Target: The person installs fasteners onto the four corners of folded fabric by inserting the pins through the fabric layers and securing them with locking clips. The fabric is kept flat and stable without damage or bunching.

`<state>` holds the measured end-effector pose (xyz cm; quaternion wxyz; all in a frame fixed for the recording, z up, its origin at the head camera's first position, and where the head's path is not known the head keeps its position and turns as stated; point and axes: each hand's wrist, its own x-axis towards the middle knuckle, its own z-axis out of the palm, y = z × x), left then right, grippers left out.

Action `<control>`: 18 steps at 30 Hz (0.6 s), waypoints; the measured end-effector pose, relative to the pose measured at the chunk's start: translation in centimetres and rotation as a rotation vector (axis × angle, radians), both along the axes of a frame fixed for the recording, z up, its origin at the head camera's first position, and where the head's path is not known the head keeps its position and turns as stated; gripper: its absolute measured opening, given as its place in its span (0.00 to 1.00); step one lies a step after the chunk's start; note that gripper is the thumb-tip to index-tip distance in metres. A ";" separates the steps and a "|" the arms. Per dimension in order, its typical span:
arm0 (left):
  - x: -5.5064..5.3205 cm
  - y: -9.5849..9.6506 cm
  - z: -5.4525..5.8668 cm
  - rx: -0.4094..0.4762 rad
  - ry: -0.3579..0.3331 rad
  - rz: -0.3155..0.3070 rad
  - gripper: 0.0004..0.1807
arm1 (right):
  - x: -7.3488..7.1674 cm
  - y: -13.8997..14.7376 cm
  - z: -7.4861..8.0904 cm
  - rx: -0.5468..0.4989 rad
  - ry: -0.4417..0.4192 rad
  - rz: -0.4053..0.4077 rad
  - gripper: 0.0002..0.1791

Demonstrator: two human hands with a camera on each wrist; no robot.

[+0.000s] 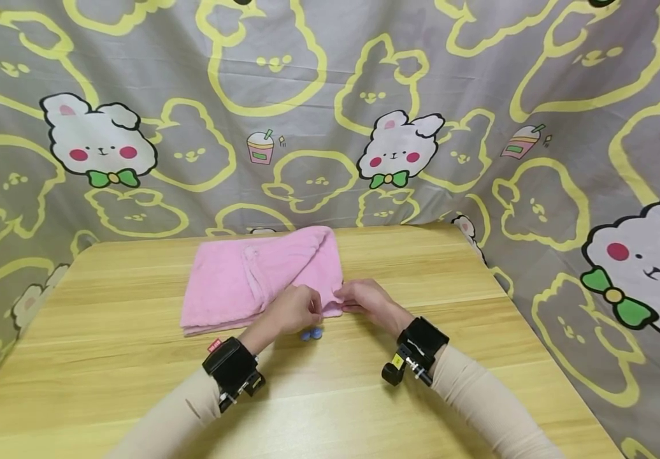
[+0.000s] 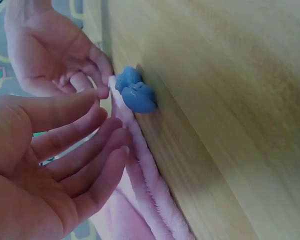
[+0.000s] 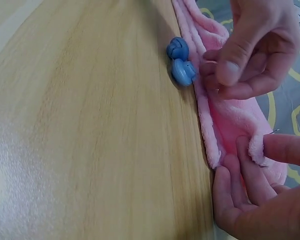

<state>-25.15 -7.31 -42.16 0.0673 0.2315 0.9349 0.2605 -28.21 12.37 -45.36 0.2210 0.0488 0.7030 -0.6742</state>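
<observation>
A folded pink fleece cloth lies toward the back of the table, its right part raised in a loose flap. My right hand pinches the cloth's front right corner; in the right wrist view its thumb and fingers lie on either side of the fuzzy edge. Close by, my left hand is at the front edge, fingers loosely bent, with nothing visible between thumb and index finger in the left wrist view. Two small rounded blue pieces sit together on the wood just in front of the cloth, beside the left fingertips.
The wooden table ends at a patterned curtain that hangs behind it and along both sides. Each wrist wears a black strap with a small camera.
</observation>
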 end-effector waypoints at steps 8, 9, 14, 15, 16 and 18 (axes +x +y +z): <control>0.7 0.3 -0.6 0.016 -0.067 -0.021 0.08 | 0.2 0.0 0.3 0.020 -0.001 0.005 0.06; 0.8 0.4 -0.6 0.015 -0.070 -0.022 0.08 | 0.2 0.0 0.3 0.021 -0.001 0.005 0.07; 1.0 0.4 -0.7 -0.013 -0.052 -0.037 0.10 | 0.1 0.0 0.2 0.022 -0.004 0.008 0.12; 1.0 0.4 -0.8 -0.018 -0.049 -0.040 0.10 | 0.1 0.0 0.2 0.022 -0.005 0.008 0.11; 1.0 0.4 -0.8 -0.022 -0.047 -0.042 0.10 | 0.1 0.0 0.2 0.024 -0.003 0.009 0.10; 1.0 0.4 -0.8 -0.023 -0.050 -0.042 0.10 | 0.0 0.0 0.1 0.029 -0.007 0.005 0.07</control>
